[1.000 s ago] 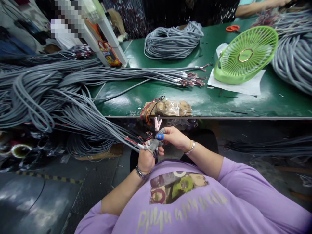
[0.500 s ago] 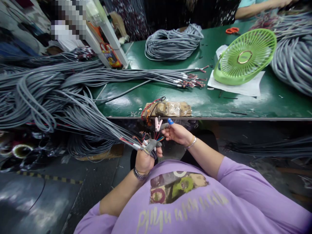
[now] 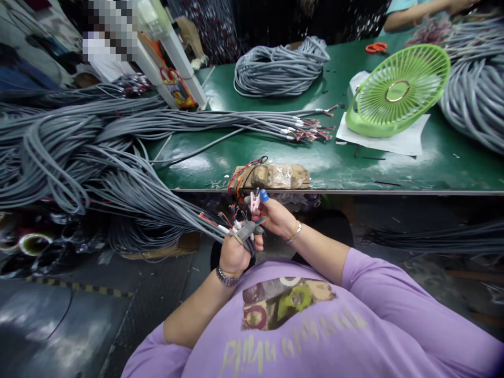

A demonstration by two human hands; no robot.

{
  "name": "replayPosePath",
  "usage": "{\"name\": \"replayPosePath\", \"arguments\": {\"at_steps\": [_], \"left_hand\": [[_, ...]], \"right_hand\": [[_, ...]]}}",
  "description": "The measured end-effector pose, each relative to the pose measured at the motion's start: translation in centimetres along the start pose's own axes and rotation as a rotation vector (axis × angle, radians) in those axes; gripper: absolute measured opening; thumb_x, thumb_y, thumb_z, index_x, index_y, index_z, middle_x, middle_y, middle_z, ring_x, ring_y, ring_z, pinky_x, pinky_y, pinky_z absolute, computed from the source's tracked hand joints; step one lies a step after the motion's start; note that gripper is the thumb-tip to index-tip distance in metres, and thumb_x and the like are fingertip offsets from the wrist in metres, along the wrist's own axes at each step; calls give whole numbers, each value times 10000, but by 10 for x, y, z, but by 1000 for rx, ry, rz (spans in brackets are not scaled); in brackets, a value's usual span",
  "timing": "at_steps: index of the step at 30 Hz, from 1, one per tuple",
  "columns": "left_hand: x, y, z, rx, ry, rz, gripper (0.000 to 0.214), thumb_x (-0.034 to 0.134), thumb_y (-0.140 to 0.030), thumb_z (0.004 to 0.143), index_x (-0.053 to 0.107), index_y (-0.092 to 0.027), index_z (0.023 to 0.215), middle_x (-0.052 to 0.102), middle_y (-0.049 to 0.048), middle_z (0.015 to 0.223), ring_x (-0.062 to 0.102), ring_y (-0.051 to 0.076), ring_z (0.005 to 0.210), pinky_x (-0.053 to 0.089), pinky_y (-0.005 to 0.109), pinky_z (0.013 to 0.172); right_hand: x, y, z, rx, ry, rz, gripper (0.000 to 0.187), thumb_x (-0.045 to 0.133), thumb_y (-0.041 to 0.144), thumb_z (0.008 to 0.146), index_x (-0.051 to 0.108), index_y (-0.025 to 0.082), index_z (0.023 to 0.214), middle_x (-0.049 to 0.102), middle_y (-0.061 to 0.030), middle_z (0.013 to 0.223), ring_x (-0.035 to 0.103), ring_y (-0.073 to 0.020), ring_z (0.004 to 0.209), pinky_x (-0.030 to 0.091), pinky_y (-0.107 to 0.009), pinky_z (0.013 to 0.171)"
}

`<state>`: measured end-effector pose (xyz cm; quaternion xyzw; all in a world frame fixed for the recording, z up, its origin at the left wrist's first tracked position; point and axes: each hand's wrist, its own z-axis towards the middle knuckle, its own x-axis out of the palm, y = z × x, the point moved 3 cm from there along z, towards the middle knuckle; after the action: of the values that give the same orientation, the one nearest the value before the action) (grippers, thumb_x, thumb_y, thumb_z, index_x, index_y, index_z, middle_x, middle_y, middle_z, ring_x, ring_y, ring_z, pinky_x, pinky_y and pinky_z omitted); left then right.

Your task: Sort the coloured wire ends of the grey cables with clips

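Note:
My left hand [image 3: 235, 254] is closed around the ends of a bundle of grey cables [image 3: 185, 207]. Stripped coloured wires [image 3: 232, 215] fan out above its grey-covered thumb [image 3: 246, 230]. A small pink clip [image 3: 255, 200] stands just beyond, in front of the wooden block [image 3: 289, 176] on the table edge. My right hand [image 3: 275, 216], with a blue cover [image 3: 263, 195] on the thumb tip, is closed at this clip. Its thumb presses the clip's right side, and a grey-covered fingertip shows at the left. The lower fingers are close to the coloured wires.
Grey cables with stripped ends [image 3: 252, 123] lie across the green table [image 3: 205, 170]. Behind them are a coiled cable [image 3: 279, 71], orange-handled scissors [image 3: 376, 48] and a green fan [image 3: 397, 92] on paper. Another person's arm [image 3: 419, 16] reaches in at the far right.
My right hand has moved left, bringing its thumb from beside the pink clip onto it. My left hand and the cable ends have shifted only slightly.

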<state>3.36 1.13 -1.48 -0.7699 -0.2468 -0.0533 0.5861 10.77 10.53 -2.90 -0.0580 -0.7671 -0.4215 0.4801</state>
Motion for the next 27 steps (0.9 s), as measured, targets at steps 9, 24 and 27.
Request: {"name": "replayPosePath", "arguments": {"at_steps": [9,24,27], "left_hand": [[2,0,0,-9,-22,37,295,720,-419,673,649,-133,660,607,7,481,532,94,388,436,192,380],[6,-3,-14,134,-86,-1,239,705,-374,721,630,-148,703,632,-7,533,558,84,428,457,175,406],[8,-3,-10,130,-109,-1,251,716,-381,707,620,-149,711,635,-10,539,560,85,427,458,173,400]], "right_hand": [[-5,-4,4,35,-16,107,454,626,596,785,651,145,830,518,17,615,401,-80,526,380,-195,481],[-11,0,1,-11,2,31,418,569,540,858,679,137,871,619,-20,701,484,-84,570,414,-192,506],[-12,-4,3,-78,-50,-5,460,570,587,833,667,137,807,607,-21,684,486,-86,565,414,-198,506]]}}
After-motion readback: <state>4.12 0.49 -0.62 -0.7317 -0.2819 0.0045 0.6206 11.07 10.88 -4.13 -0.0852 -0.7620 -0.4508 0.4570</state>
